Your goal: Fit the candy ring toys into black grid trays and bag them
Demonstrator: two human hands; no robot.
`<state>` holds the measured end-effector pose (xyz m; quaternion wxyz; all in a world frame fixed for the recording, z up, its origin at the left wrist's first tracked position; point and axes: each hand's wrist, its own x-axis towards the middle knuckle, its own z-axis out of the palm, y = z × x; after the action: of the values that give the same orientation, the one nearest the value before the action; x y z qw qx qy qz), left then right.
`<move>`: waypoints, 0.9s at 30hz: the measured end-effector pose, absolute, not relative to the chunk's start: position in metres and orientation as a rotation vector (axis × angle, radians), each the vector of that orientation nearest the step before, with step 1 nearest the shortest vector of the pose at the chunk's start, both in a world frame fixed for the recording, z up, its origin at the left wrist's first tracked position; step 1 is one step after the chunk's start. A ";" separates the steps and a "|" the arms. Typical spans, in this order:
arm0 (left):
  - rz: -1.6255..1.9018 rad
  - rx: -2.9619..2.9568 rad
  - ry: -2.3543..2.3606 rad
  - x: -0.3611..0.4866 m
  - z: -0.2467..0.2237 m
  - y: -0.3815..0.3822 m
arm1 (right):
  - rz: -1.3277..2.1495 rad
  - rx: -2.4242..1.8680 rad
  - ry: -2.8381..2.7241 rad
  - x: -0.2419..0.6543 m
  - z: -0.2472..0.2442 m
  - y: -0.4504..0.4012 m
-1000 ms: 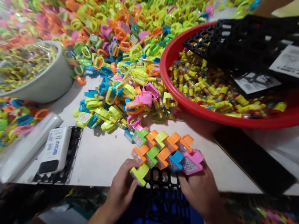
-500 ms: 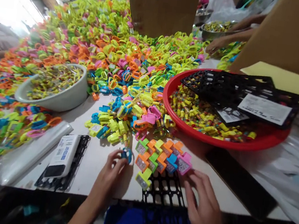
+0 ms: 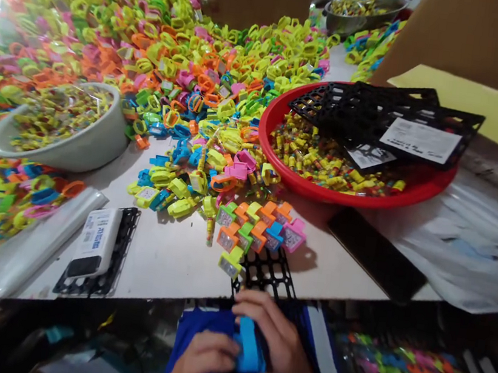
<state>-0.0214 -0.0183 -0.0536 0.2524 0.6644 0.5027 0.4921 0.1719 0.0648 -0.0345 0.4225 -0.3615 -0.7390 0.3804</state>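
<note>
Left fingers [image 3: 213,344] and right fingers [image 3: 261,304] are closed on a blue toy [image 3: 248,347] off the bench [image 3: 166,261] edge; two toy rows [image 3: 259,229] are seated on the grid [image 3: 271,269], a third begun, near cells unfilled.

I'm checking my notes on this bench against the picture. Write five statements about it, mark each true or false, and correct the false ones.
1. The left hand and right hand meet at a blue plastic piece. True.
2. The dark flat slab lies inside the red basin. False: it lies on the table, outside the basin.
3. Black sheets with white labels lie across part of the red basin. True.
4. The black grid nearest the hands is covered all over by coloured pieces. False: its near part is bare.
5. The white labelled device sits in the pale bowl. False: it rests on another black grid.
</note>
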 end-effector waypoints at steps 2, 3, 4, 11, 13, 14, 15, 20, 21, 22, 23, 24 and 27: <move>1.339 1.757 1.501 -0.029 -0.052 0.002 | 0.945 -1.062 -1.713 0.174 -0.035 0.077; 1.328 1.727 1.592 -0.035 -0.050 0.015 | 0.946 -1.131 -1.644 0.174 -0.036 0.084; 1.322 1.716 1.671 -0.041 -0.048 0.030 | 0.963 -1.184 -1.584 0.173 -0.037 0.090; 0.887 1.975 1.945 -0.068 -0.052 0.122 | 1.050 -1.237 -1.594 0.168 -0.036 0.113; 0.842 1.989 1.933 -0.067 -0.055 0.130 | 1.042 -1.235 -1.684 0.171 -0.033 0.115; 0.846 1.976 1.927 -0.066 -0.056 0.130 | 1.037 -1.236 -1.727 0.173 -0.032 0.115; 0.855 1.955 1.926 -0.064 -0.056 0.130 | 1.033 -1.238 -1.762 0.175 -0.031 0.115; 0.945 1.771 1.878 -0.054 -0.052 0.109 | 0.958 -1.262 -1.792 0.172 -0.033 0.113; 1.000 1.685 1.856 -0.053 -0.052 0.101 | 0.903 -1.268 -1.797 0.171 -0.035 0.113; 1.070 1.585 1.826 -0.051 -0.053 0.092 | 0.828 -1.271 -1.812 0.168 -0.037 0.113; 1.151 1.473 1.793 -0.048 -0.056 0.082 | 0.737 -1.267 -1.839 0.166 -0.039 0.113; 1.232 1.380 1.759 -0.045 -0.059 0.071 | 0.642 -1.251 -1.876 0.163 -0.042 0.113; 1.319 1.251 1.728 -0.030 -0.077 0.045 | 0.439 -1.197 -1.983 0.151 -0.053 0.107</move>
<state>-0.0296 0.0448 -0.0765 0.3115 0.4739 0.6548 0.4997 0.1511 0.1073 -0.0525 0.3820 -0.4691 -0.7774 0.1722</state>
